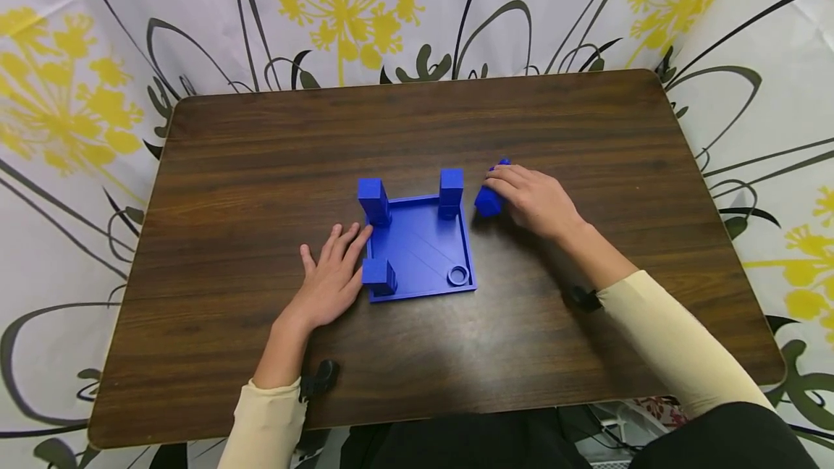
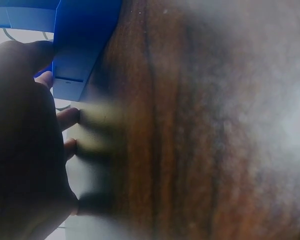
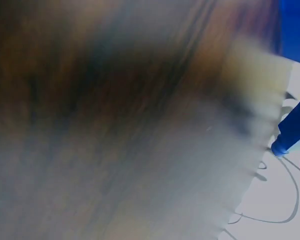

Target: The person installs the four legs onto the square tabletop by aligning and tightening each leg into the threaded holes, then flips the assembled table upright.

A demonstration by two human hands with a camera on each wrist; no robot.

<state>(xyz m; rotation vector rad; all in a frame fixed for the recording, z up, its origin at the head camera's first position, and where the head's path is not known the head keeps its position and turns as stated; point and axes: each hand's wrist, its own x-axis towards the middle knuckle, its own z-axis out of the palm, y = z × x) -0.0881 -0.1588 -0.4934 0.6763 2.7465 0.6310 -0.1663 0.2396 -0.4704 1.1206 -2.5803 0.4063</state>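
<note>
A square blue tray (image 1: 423, 248) with a low rim lies on the table. Blue square posts stand at three of its corners: back left (image 1: 373, 201), back right (image 1: 451, 192) and front left (image 1: 378, 276). At its front right corner is a round ring socket (image 1: 458, 276). My left hand (image 1: 326, 284) lies with fingers spread along the tray's left side, fingertips at the rim. To the right of the tray, my right hand (image 1: 537, 200) grips a loose blue post (image 1: 489, 203) from above, tilted, with a rounded peg end (image 3: 278, 148) showing. My palm hides part of this post.
The brown wooden table (image 1: 274, 143) extends around the tray on all sides. Patterned white curtains (image 1: 215, 13) hang behind it and at both sides. A black wrist device (image 1: 319, 381) sits below the left hand, another (image 1: 584, 299) by the right wrist.
</note>
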